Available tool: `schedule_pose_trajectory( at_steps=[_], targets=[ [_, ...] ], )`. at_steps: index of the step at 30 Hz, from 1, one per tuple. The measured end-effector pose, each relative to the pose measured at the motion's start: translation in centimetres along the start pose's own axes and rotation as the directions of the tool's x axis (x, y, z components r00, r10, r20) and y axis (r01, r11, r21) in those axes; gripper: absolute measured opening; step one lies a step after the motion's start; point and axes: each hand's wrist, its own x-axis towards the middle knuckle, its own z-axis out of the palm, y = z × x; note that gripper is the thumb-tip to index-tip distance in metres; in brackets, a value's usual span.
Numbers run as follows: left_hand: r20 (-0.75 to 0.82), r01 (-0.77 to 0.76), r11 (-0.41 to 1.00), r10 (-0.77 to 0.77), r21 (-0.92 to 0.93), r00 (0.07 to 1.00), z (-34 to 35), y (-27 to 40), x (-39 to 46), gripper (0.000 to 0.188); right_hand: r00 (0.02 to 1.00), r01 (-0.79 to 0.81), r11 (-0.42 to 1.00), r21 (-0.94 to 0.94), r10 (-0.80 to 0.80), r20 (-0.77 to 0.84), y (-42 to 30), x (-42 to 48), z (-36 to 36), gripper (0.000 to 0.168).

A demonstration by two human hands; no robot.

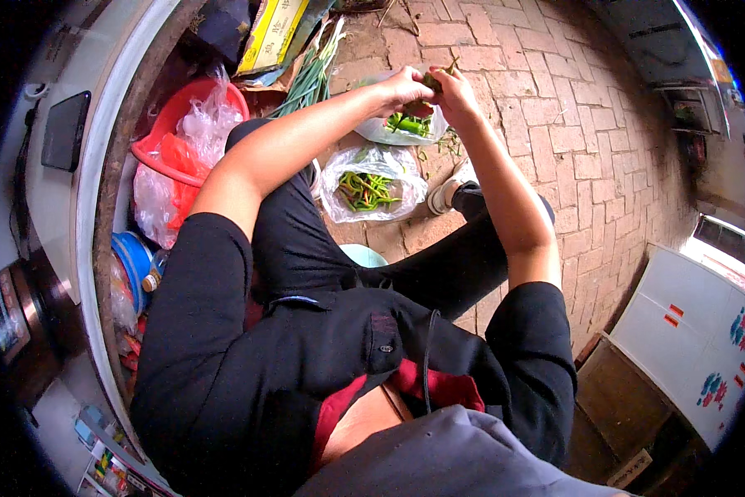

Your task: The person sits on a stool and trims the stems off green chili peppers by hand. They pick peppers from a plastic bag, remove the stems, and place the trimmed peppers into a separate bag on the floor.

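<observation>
Both my hands meet at the top centre, above a plastic bag (pixel 434 129) that holds green peppers (pixel 410 124). Between my left hand (pixel 405 90) and my right hand (pixel 452 93) is a small bunch of green and brownish stems or pods (pixel 436 79); its exact kind cannot be told. The fingers of both hands close on it. Nearer to me, a second clear plastic bag (pixel 413 191) lies open with thin green beans or peppers (pixel 366 191) in it. Green scraps (pixel 450 144) lie on the bricks beside the farther bag.
Green onions (pixel 310 77) lean by a yellow-and-white carton (pixel 273 34) at the upper left. A red basin (pixel 155 166) with plastic bags stands left of my knee. A pale bowl rim (pixel 363 255) shows between my legs. Brick paving (pixel 559 136) spreads to the right, towards a white cabinet (pixel 671 298).
</observation>
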Motion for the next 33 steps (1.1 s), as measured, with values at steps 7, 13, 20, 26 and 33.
schedule_pose_trajectory(
  at_steps=[7, 13, 20, 26, 33],
  targets=[
    [0.067, -0.249, 0.952, 0.241, 0.177, 0.968, -1.3, 2.1, -2.3, 0.047, 0.935, -0.038, 0.993, 0.113, -0.005, 0.356, -5.5, -4.8, 1.4, 0.038],
    [0.164, -0.222, 0.972, 0.208, 0.073, 0.964, -0.9, 4.5, -5.9, 0.05, 0.901, 0.07, 0.996, 0.052, -0.085, 0.425, -7.2, -6.2, 1.3, 0.042],
    [-0.022, -0.407, 0.891, 0.419, 0.201, 0.908, 0.2, 5.0, -6.1, 0.054, 0.919, 0.352, 0.921, -0.169, -0.306, 0.249, -8.1, -6.7, 2.4, 0.04],
    [-0.002, -0.243, 0.968, 0.243, -0.065, 0.97, -1.6, 5.6, -3.8, 0.024, 0.777, 0.618, 0.569, -0.542, -0.545, 0.314, -8.2, -7.2, 3.2, 0.042],
    [0.037, -0.286, 0.952, 0.292, -0.105, 0.956, -1.5, 5.9, -4.5, 0.023, 0.734, 0.67, 0.539, -0.511, -0.582, 0.349, -8.6, -6.7, 2.8, 0.038]
  ],
)
